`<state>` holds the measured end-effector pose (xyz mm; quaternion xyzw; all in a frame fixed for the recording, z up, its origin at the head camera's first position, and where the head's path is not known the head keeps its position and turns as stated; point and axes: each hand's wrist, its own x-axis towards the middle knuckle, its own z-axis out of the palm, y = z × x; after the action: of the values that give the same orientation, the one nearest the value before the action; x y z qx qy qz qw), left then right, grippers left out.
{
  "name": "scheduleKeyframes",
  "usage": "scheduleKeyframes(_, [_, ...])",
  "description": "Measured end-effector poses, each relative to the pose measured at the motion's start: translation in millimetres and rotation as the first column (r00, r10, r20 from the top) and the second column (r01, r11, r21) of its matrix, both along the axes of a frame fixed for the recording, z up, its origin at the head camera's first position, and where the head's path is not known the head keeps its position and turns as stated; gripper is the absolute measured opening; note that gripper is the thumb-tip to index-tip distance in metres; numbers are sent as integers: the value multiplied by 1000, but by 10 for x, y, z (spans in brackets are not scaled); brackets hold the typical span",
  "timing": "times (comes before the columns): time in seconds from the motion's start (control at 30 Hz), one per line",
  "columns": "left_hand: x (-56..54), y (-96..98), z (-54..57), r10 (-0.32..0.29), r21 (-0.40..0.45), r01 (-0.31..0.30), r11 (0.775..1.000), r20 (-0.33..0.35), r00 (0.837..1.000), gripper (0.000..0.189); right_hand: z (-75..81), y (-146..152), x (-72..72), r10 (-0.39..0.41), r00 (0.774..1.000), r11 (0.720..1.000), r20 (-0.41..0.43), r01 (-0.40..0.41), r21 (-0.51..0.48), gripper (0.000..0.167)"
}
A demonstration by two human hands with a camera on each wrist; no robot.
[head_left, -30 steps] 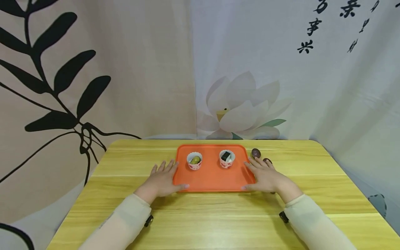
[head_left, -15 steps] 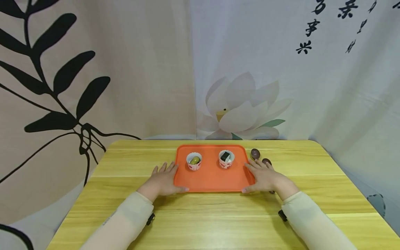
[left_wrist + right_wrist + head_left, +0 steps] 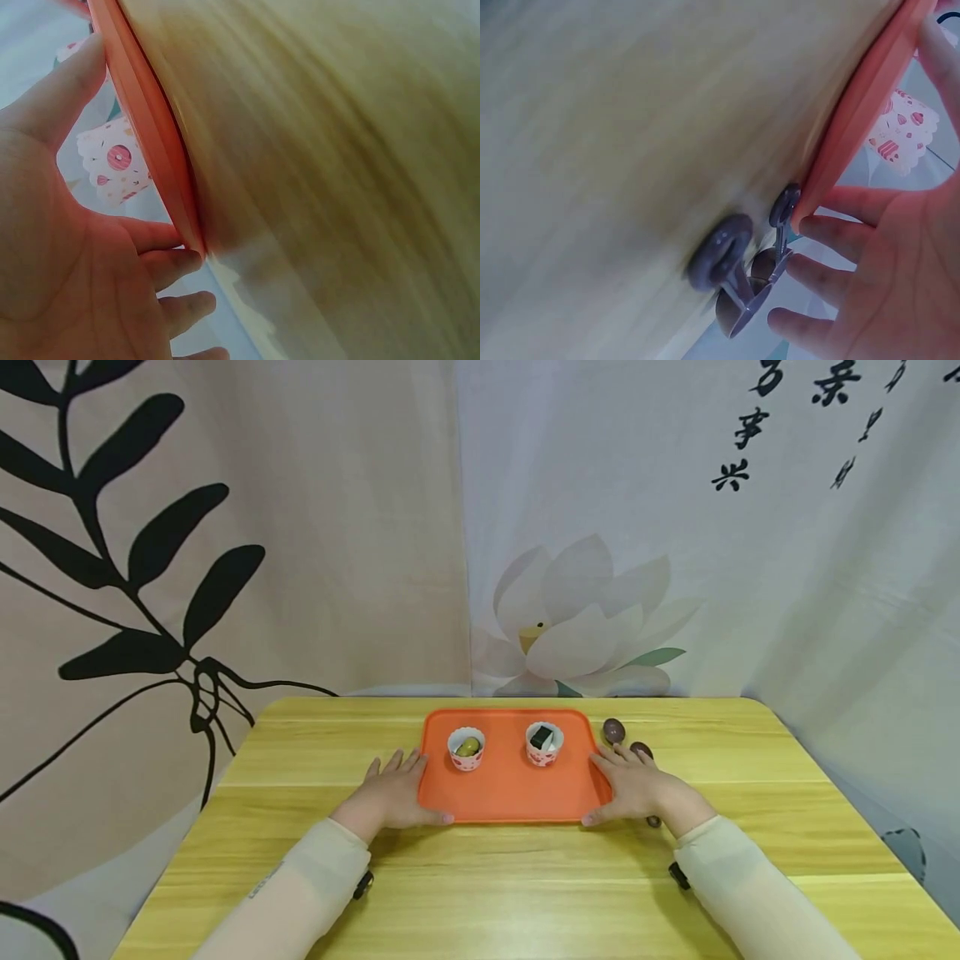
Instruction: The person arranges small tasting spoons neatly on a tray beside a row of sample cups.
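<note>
Two cups ride on the orange tray (image 3: pixel 517 800), which looks flat on the table (image 3: pixel 480 893) between both hands; neither cup is held. L hand (image 3: pixel 390 795) is spread wide, fingertips on the tray's L side, thumb at the near edge. R hand (image 3: pixel 637 789) mirrors it: fingers apart, touching the R side, thumb at the near R corner.

Main risk, IMO: a tilt or jerk. L cup (image 3: pixel 467 762) w/ green pieces (image 3: pixel 468 746) & R cup (image 3: pixel 541 758) w/ a dark-and-white piece (image 3: pixel 541 737) both stand upright toward the far side, so an uneven lift or quick shove could slide or tip them, spilling contents. Contact is mostly fingertips & thumbs, no full wrap seen, so a corner could slip, esp. if one side goes up first.

2nd risk: R side's crowded. Inner scoop (image 3: pixel 613 730) & outer scoop (image 3: pixel 641 748) lie on the table just beyond the tray, near the R fingers; can't tell if any finger touches them. Moving the tray R, or sweeping the hand out, could knock them or jam a handle vs. the edge. L side looks safer.
</note>
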<state>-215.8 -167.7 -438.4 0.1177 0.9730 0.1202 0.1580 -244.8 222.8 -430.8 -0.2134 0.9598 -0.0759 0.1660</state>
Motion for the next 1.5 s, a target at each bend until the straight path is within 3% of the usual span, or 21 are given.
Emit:
scheduleKeyframes(0.3, [4,8,47,0,12,1,1000,-7,1000,122,-8,3,-17,-11,1000,1000,11,11,-1,120])
scheduleKeyframes(0.73, [-8,21,9,1,-1,-1,1000,-14,1000,125,-12,42,-27,-11,1000,1000,20,11,-8,120])
scheduleKeyframes(1.1, [-10,-2,55,-25,-50,25,998,-9,1000,122,-9,24,-48,-6,1000,1000,6,6,-21,120])
scheduleKeyframes(1.5, [-18,0,29,-23,-35,22,999,-9,1000,122,28,3,-27,-22,1000,1000,11,22,-14,115])
